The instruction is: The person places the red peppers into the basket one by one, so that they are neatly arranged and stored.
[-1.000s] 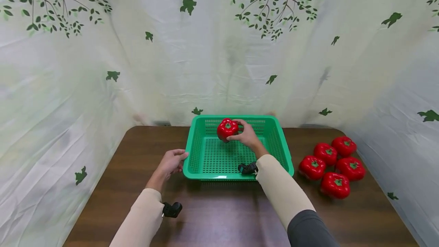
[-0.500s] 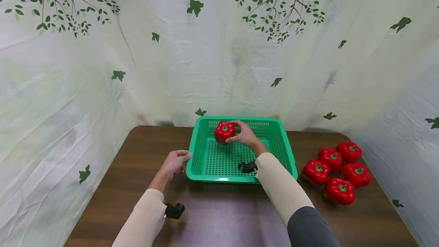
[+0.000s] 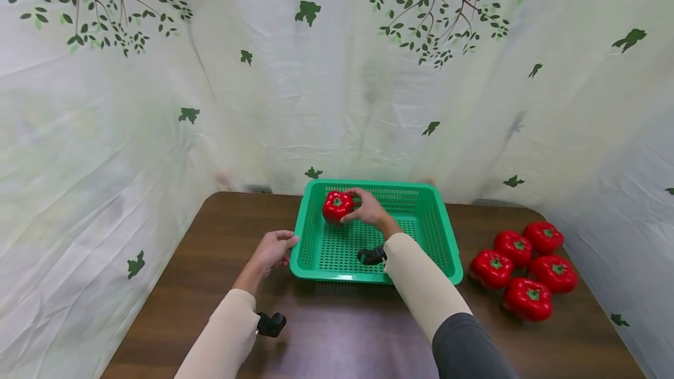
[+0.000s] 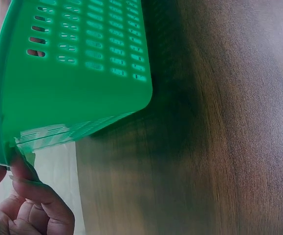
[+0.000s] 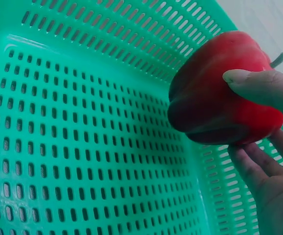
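My right hand [image 3: 367,208] grips a glossy red bell pepper [image 3: 337,207] with a green stem, inside the back left part of a green plastic basket [image 3: 344,278]. In the right wrist view the thumb lies across the bell pepper [image 5: 219,93] and the other fingers hold its far side, over the slotted floor. My left hand [image 3: 272,250] pinches the basket's left rim. The left wrist view shows the thumb and curled fingers [image 4: 48,198] at the rim's corner, beside the basket's slotted wall [image 4: 77,88].
Several more red bell peppers [image 3: 528,299] stand in a cluster on the brown wooden table [image 3: 337,344], right of the basket. A pale cloth backdrop [image 3: 342,104] with printed leaves hangs behind the table and along both sides.
My right hand has carried the bell pepper left and slightly down toward the basket's back left part. The left hand keeps its hold on the rim. The head view has shifted a little.
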The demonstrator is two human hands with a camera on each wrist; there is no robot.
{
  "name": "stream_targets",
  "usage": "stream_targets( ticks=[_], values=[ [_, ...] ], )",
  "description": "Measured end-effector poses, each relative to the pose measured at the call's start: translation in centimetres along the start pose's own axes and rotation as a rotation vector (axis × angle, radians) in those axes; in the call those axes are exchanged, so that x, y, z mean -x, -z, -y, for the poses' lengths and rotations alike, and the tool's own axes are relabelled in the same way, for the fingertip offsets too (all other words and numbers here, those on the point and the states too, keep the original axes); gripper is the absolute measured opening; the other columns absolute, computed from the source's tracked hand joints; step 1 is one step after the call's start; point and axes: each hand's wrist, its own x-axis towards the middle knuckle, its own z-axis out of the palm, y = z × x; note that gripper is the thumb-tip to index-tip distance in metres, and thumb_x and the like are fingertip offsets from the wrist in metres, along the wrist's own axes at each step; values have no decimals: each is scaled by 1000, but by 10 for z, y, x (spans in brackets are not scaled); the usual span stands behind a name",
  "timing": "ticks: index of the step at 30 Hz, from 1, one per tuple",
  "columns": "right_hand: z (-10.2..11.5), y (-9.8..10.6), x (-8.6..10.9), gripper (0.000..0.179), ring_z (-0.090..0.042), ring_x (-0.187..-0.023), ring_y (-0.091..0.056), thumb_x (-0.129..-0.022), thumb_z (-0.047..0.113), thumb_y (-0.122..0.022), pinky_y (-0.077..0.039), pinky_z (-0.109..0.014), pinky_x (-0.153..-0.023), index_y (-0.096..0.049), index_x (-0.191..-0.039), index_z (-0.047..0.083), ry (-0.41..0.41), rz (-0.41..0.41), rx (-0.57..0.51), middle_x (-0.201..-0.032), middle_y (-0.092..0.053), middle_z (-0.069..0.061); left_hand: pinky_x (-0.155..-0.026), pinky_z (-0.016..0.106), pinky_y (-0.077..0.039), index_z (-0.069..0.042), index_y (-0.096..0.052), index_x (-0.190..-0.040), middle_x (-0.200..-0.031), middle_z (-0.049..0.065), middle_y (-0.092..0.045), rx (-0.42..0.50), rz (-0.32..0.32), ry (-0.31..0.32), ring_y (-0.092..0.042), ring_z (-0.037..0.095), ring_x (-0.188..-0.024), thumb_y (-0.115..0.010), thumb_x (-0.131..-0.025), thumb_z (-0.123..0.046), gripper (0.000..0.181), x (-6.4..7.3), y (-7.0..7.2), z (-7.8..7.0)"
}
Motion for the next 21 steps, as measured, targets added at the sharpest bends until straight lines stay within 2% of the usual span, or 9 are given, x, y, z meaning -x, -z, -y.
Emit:
stream_targets(
  ticks=[14,21],
  values=[
    [-12,-18,-11,73,-36,-127,-45,-74,-3,-79,-48,-44,-94,-48,-138,10,-46,25,18,-140,-46,-13,-61,27,-46,2,-54,-128,-94,11,-59,-18,-6,-1,-51,17,-63,-53,-100,-22,36,0,-2,1],
    [-13,-21,-12,73,-34,-131,-41,-79,-1,-77,-46,-45,-96,-43,-142,10,-54,18,18,-145,-42,-13,-63,28,-46,2,-54,-128,-100,12,-60,-20,-7,2,-53,18,-69,-51,-101,-22,36,2,-2,0]
  ],
)
